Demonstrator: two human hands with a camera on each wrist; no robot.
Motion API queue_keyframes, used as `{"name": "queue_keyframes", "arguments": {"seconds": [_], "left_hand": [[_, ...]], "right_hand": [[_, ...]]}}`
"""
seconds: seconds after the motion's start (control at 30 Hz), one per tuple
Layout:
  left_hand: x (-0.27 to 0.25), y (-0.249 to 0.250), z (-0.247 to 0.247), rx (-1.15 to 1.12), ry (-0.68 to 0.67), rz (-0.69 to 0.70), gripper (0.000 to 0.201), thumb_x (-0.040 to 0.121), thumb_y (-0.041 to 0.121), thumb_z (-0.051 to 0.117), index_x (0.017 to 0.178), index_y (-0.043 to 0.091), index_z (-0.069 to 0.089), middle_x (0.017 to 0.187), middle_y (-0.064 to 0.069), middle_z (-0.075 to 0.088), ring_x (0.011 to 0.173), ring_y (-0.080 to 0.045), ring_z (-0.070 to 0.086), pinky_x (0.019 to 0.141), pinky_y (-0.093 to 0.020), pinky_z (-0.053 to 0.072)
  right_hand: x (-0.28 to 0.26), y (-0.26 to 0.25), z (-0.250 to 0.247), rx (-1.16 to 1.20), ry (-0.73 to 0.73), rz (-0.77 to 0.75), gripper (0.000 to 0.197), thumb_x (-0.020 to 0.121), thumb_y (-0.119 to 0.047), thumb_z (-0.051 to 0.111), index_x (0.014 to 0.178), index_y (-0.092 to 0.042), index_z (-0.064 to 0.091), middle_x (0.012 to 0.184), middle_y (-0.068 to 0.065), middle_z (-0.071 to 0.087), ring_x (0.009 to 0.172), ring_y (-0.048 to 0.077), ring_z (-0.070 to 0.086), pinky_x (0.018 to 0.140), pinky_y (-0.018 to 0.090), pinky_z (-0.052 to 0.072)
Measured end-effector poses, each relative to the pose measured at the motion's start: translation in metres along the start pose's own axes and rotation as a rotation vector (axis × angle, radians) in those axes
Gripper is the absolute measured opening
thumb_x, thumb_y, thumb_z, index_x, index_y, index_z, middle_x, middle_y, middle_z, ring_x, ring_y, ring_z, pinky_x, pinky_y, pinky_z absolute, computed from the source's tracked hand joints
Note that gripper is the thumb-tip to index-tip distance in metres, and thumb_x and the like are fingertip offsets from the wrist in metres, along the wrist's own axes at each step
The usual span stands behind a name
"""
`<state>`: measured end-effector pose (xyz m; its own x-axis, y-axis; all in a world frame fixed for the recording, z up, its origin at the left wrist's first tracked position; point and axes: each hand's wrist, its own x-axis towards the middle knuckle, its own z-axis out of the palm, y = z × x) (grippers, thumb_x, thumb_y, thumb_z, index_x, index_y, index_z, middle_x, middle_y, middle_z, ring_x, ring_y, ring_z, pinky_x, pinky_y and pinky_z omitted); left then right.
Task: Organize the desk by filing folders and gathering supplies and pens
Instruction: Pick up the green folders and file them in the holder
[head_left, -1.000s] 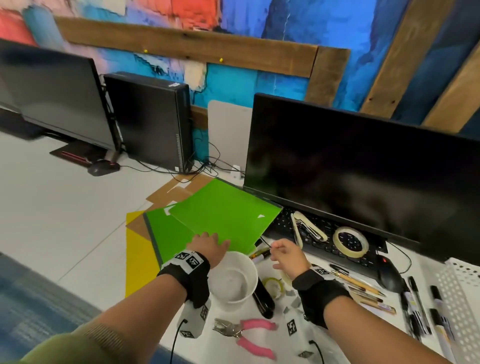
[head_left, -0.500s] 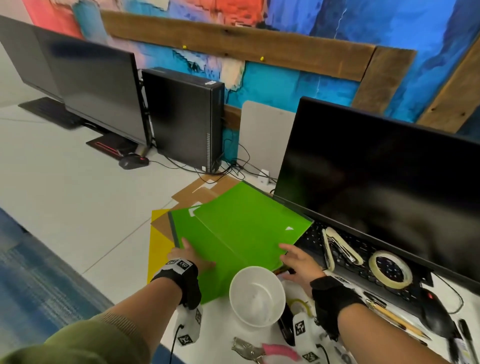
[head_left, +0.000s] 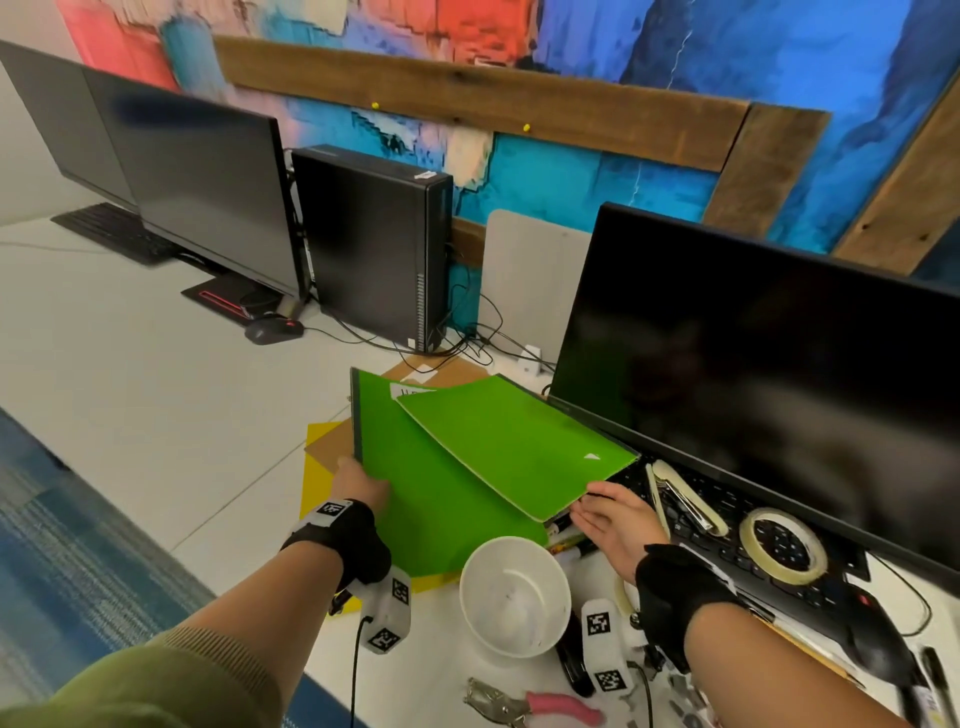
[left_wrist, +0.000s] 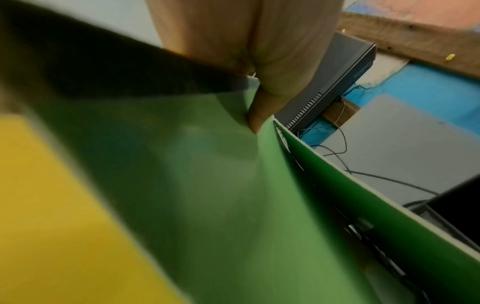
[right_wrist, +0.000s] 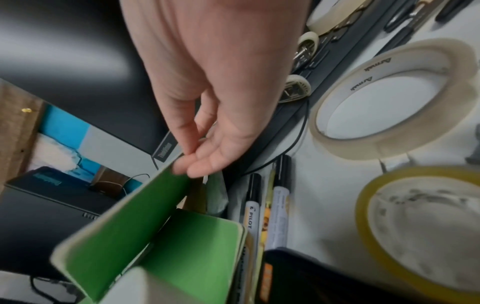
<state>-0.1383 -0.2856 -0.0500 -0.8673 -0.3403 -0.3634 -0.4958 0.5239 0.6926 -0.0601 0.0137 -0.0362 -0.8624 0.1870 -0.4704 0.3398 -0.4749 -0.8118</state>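
Two green folders overlap at the desk's middle. My left hand (head_left: 359, 486) grips the left edge of the lower green folder (head_left: 415, 499); in the left wrist view its thumb (left_wrist: 262, 102) presses on the cover (left_wrist: 207, 185). My right hand (head_left: 605, 514) lies palm up with straight fingers under the near corner of the upper green folder (head_left: 514, 441); the fingertips (right_wrist: 197, 166) touch its edge (right_wrist: 124, 222). A yellow folder (head_left: 318, 470) and a brown one (head_left: 332, 441) lie beneath. Markers (head_left: 566, 540) lie by the right hand.
A white bowl (head_left: 514, 597) stands near the front edge, pink-handled pliers (head_left: 550, 706) in front of it. A keyboard (head_left: 727, 525) under the big monitor (head_left: 753, 374) carries a tape roll (head_left: 782, 545). More tape rolls (right_wrist: 389, 98) and markers (right_wrist: 252, 205) lie close. A computer tower (head_left: 374, 244) stands behind.
My left hand slid from the folder's top to its left edge and took hold. My right hand left the markers and went under the upper folder's corner. Both folders have tilted up.
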Motion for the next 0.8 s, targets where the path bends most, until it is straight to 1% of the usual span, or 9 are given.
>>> {"name": "queue_keyframes", "arguments": {"seconds": [0.07,0.17,0.2,0.27,0.37,0.5,0.57,0.67,0.8], "left_hand": [[0.001,0.003,-0.003,-0.059,0.015,0.055,0.036,0.084,-0.001,0.057,0.115,-0.004,0.041,0.116,-0.027,0.057,0.103,-0.04,0.058,0.081,-0.042,0.047],[0.0,0.007,-0.006,-0.137,0.028,0.121,0.026,0.083,-0.002,0.056,0.103,0.004,0.04,0.113,-0.026,0.059,0.099,-0.039,0.06,0.081,-0.043,0.048],[0.0,0.009,-0.008,-0.163,0.031,0.143,0.027,0.082,-0.001,0.056,0.105,0.003,0.042,0.112,-0.025,0.06,0.098,-0.039,0.06,0.082,-0.044,0.05],[-0.002,0.014,-0.01,-0.215,0.037,0.183,0.037,0.082,0.001,0.059,0.116,0.0,0.046,0.113,-0.024,0.062,0.096,-0.038,0.062,0.084,-0.045,0.052],[-0.009,0.018,-0.012,-0.237,0.048,0.217,0.044,0.084,0.002,0.059,0.125,-0.003,0.044,0.116,-0.023,0.06,0.099,-0.037,0.061,0.079,-0.037,0.048],[-0.015,0.015,-0.013,-0.288,0.048,0.246,0.05,0.084,-0.002,0.056,0.132,0.001,0.041,0.119,-0.022,0.059,0.094,-0.032,0.059,0.077,-0.035,0.046],[-0.015,0.011,-0.012,-0.302,0.046,0.247,0.052,0.084,-0.002,0.056,0.133,0.005,0.04,0.119,-0.019,0.06,0.091,-0.029,0.058,0.077,-0.034,0.045],[-0.014,0.007,-0.01,-0.312,0.044,0.237,0.052,0.085,-0.001,0.055,0.133,0.008,0.04,0.118,-0.017,0.06,0.089,-0.03,0.059,0.079,-0.037,0.049],[-0.011,0.005,-0.013,-0.343,0.049,0.235,0.048,0.087,-0.001,0.052,0.132,0.008,0.042,0.116,-0.017,0.061,0.086,-0.029,0.058,0.078,-0.037,0.049]], "right_hand": [[-0.003,-0.005,0.001,-0.005,-0.016,-0.009,0.027,0.089,0.014,0.045,0.111,-0.001,0.051,0.083,0.017,0.057,0.081,0.025,0.061,0.072,0.028,0.057],[-0.009,-0.01,0.002,0.012,-0.048,0.014,0.036,0.09,0.015,0.04,0.119,-0.003,0.051,0.096,0.018,0.059,0.087,0.025,0.061,0.08,0.032,0.054],[-0.01,-0.012,0.003,0.024,-0.054,0.023,0.037,0.091,0.013,0.04,0.122,-0.004,0.051,0.101,0.017,0.059,0.089,0.026,0.061,0.081,0.033,0.052],[-0.012,-0.013,0.006,0.03,-0.066,0.045,0.036,0.093,0.006,0.044,0.127,-0.007,0.049,0.108,0.015,0.059,0.096,0.026,0.059,0.081,0.033,0.05],[-0.014,-0.014,0.014,-0.05,-0.114,0.104,0.039,0.093,-0.002,0.05,0.131,-0.01,0.049,0.115,0.012,0.054,0.101,0.026,0.056,0.083,0.035,0.05],[-0.013,-0.005,0.018,-0.121,-0.064,0.141,0.037,0.092,-0.003,0.053,0.128,-0.01,0.052,0.136,0.021,0.037,0.109,0.032,0.046,0.084,0.037,0.049],[-0.009,0.001,0.017,-0.12,-0.039,0.153,0.035,0.093,-0.002,0.052,0.126,-0.012,0.052,0.142,0.021,0.032,0.114,0.033,0.044,0.089,0.039,0.047],[-0.005,0.006,0.017,-0.077,-0.066,0.175,0.041,0.096,-0.003,0.045,0.136,-0.013,0.044,0.149,0.02,0.028,0.133,0.036,0.035,0.1,0.042,0.04],[-0.002,0.006,0.019,0.007,-0.087,0.166,0.041,0.098,0.001,0.038,0.138,-0.006,0.04,0.151,0.021,0.026,0.139,0.034,0.029,0.107,0.043,0.036]]}}
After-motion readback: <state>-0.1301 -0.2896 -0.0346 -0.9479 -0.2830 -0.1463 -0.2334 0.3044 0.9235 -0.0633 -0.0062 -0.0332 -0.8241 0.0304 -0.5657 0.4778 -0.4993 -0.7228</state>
